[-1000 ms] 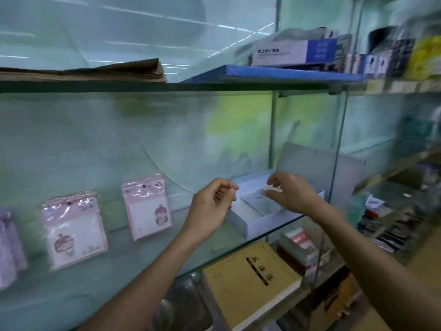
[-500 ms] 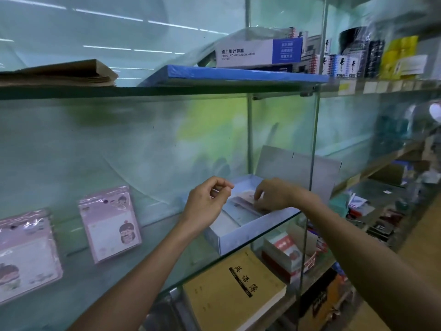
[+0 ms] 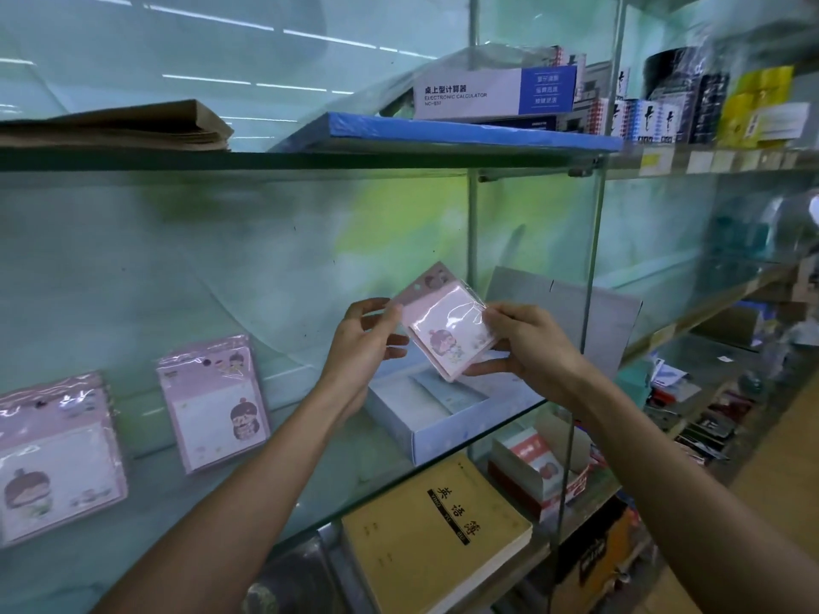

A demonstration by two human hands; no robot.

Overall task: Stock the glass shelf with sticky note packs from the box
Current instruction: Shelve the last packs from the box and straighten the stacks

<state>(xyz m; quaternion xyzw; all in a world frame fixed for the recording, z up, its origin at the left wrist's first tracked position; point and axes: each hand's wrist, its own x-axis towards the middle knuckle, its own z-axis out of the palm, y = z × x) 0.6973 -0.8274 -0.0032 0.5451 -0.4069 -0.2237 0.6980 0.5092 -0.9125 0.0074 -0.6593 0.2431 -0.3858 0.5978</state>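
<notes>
Pink sticky note pack (image 3: 447, 323) pinched between left hand (image 3: 361, 343) and right hand (image 3: 529, 347), above box (image 3: 443, 429)

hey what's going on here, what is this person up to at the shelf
A person is stocking a glass shelf with sticky note packs. Both hands hold one pink pack in the air above an open blue box at the shelf's right end: the left hand pinches its left edge, the right hand grips its right side. Two more packs already lean against the back of the shelf, one in the middle and one at the far left.
</notes>
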